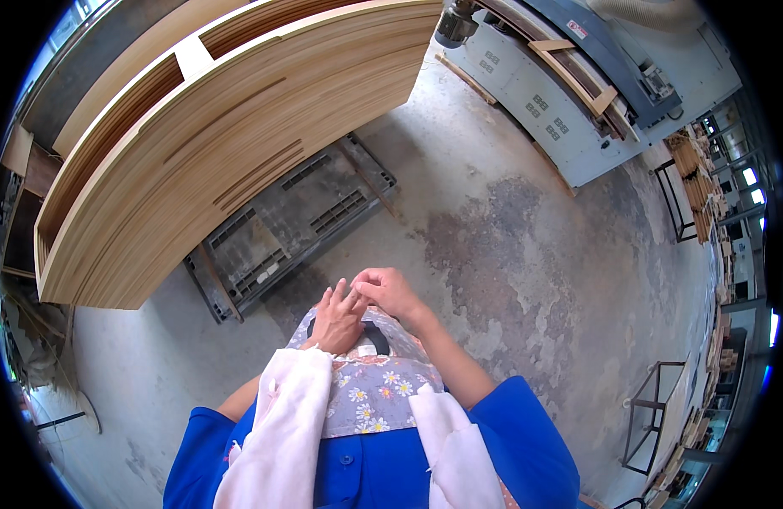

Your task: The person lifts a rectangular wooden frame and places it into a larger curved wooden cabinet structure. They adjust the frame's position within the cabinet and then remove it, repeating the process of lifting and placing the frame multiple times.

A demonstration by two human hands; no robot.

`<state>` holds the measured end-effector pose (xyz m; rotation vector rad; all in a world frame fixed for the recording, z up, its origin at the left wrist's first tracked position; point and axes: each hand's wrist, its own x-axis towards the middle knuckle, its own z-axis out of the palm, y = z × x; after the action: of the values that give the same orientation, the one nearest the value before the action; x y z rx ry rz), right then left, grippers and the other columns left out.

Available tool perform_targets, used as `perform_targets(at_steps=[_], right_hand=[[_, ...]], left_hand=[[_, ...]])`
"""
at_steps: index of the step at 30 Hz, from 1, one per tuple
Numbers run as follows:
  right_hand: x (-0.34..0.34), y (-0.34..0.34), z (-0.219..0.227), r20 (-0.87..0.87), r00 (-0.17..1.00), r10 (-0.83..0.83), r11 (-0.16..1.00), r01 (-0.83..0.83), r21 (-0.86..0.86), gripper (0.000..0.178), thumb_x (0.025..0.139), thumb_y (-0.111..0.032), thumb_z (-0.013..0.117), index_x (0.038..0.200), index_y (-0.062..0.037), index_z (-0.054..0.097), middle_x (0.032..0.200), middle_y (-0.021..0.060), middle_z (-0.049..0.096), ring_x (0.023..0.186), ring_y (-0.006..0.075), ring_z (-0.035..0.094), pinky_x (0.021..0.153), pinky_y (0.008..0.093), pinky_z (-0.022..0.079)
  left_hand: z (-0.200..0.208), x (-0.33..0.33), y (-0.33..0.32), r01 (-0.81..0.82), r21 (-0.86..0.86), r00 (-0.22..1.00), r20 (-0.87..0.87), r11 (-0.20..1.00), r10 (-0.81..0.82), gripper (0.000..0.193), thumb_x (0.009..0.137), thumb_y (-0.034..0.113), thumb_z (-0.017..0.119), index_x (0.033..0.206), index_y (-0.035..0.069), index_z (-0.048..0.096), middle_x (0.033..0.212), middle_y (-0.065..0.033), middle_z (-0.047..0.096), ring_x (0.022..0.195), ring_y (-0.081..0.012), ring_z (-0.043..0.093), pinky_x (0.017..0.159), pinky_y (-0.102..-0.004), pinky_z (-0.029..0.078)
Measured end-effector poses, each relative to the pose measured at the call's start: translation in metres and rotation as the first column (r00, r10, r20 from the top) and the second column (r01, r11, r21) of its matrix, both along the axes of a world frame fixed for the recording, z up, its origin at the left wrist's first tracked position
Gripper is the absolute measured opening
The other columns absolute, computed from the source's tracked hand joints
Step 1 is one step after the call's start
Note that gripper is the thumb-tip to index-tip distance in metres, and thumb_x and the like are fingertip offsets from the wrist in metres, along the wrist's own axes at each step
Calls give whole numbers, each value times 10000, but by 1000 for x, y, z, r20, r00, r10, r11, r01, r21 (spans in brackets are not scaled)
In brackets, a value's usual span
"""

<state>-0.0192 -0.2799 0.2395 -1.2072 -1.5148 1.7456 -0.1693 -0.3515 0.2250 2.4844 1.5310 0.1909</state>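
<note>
In front of my waist my two hands meet. My left hand (pixel 336 322) has its fingers stretched out and slightly apart, with the back of the hand facing up. My right hand (pixel 390 293) is closed in a pinch at the fingertips of the left one; what lies between its fingers, if anything, is too small to make out. Both hands are above a grey flowered apron (pixel 370 399), worn over a blue shirt (pixel 349 467). A white cloth (pixel 277 424) hangs down over the shirt front.
Ahead to the left, a tall stack of wooden panels (pixel 264 127) rests above a dark plastic pallet (pixel 298 220). A large grey-blue machine (pixel 527 93) stands at the far right. Metal frames (pixel 650 416) and piled wood (pixel 692 182) line the right side. The concrete floor (pixel 527 280) is patchy.
</note>
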Motion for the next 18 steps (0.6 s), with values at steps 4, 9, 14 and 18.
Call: perform_targets(at_steps=[4, 9, 14, 18], right_hand=[[-1, 2, 10, 108, 994, 20, 999, -24, 38, 200, 869, -187, 549, 843, -9, 634, 688, 26, 627, 634, 85, 592, 583, 243, 477], [-3, -1, -9, -226, 974, -15, 998, 0, -68, 235, 893, -211, 541, 811, -8, 626, 646, 8, 599, 583, 72, 549, 550, 241, 457], [-2, 1, 18, 9, 1000, 27, 1000, -27, -12, 249, 915, -219, 518, 809, -12, 608, 662, 5, 597, 595, 64, 543, 543, 233, 444], [-5, -2, 2, 4, 1000, -7, 999, 7, 36, 253, 912, -221, 523, 794, -12, 602, 647, 7, 592, 587, 63, 543, 527, 235, 442]], left_hand=[[2, 0, 1, 12, 9, 997, 72, 1000, -12, 522, 672, 245, 691, 1154, 70, 599, 1333, -139, 409, 1251, -360, 377, 987, -509, 354], [6, -3, 2, 0, 17, 992, 130, 1000, -2, 536, 648, 205, 699, 1157, 69, 596, 1345, -155, 386, 1237, -358, 390, 984, -467, 374], [0, -4, 4, 61, -70, 961, 274, 996, -39, 532, 623, 163, 711, 1136, 65, 611, 1352, -201, 359, 1229, -358, 405, 976, -442, 393], [-5, -4, 3, 65, -98, 937, 350, 993, -27, 515, 618, 142, 710, 1118, 60, 618, 1347, -214, 352, 1234, -353, 406, 976, -421, 400]])
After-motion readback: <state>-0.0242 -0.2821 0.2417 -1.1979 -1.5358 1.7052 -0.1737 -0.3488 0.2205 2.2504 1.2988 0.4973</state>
